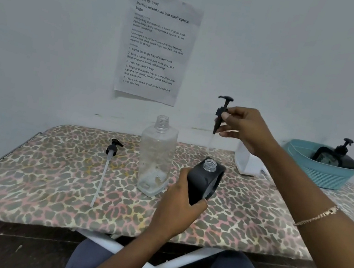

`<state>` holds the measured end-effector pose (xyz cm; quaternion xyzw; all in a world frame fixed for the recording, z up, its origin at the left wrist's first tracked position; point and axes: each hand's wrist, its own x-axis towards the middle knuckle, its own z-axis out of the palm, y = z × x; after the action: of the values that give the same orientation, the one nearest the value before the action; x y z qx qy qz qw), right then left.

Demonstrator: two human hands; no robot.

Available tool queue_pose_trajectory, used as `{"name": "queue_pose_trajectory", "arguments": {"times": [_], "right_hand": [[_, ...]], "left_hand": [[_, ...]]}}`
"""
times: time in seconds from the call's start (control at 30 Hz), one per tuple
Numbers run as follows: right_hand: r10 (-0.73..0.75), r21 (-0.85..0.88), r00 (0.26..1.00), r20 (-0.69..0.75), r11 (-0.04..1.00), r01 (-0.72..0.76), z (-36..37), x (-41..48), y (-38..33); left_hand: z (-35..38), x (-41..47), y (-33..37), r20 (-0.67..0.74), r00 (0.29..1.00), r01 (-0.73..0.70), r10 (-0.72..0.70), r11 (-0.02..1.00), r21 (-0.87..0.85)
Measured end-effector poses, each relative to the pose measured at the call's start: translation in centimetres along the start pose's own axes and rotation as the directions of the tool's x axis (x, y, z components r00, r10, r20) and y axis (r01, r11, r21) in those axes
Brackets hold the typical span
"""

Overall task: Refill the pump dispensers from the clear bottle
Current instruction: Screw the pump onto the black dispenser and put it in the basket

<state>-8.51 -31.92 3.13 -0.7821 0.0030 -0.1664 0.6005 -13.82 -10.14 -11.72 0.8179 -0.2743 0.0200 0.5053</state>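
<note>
While the left grip (179, 204) clasps the black dispenser (203, 182), right grip (246, 128) pinching pump (223, 107) above it

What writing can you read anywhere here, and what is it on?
Paper sheet on the wall: "TASK ID 3797"
Same sheet: "Portion mixed nuts into small ziplock bags"
Same sheet: "1 Open the large bag of mixed nuts"
Same sheet: "3 Seal the ziplock bag"
Steps 2, 4, 5 and two paragraphs: longer, legible; small grey headings: blurred.
Clear bottle, black dispenser bottle, blue basket: no text visible.
</note>
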Motion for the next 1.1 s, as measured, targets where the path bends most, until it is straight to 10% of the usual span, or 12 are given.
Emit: {"name": "queue_pose_trajectory", "arguments": {"times": [0.33,1.1], "right_hand": [[-0.191,-0.009,0.98,0.05,0.981,0.192,-1.1,-5.8,-3.9],[-0.097,-0.291,0.995,0.039,0.951,0.104,2.0,-10.9,4.3]], "left_hand": [[-0.2,-0.2,0.5,0.004,1.0,-0.01,0.01,1.0,0.009],[-0.2,-0.3,0.4,0.001,0.999,-0.05,0.05,0.998,-0.04]]}}
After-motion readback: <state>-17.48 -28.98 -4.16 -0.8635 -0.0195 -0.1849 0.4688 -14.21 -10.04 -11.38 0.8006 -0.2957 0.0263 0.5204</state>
